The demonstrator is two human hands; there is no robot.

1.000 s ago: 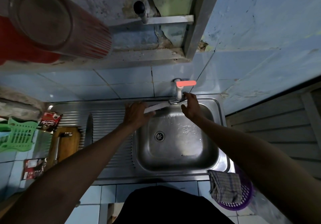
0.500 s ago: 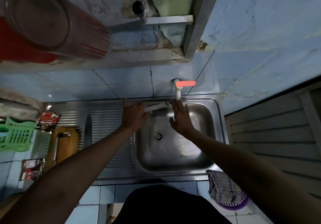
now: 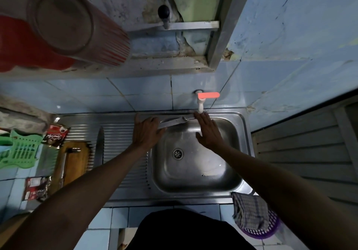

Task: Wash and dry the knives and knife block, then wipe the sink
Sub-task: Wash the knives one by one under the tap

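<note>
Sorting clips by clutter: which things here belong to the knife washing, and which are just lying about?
Job: knife in left hand, right hand, tap, sink, second knife, knife block, checked cloth.

Lying about: green rack, sachets, purple basket, striped cup.

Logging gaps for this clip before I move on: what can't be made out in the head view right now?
- Knife handle: covered by the left hand.
- Water from the tap: the outlet is behind the right hand, too dim to tell if any runs.
- Wooden knife block: too dark to count slots or knives.
- Checked cloth on the purple basket: the basket's contents are covered by it.
</note>
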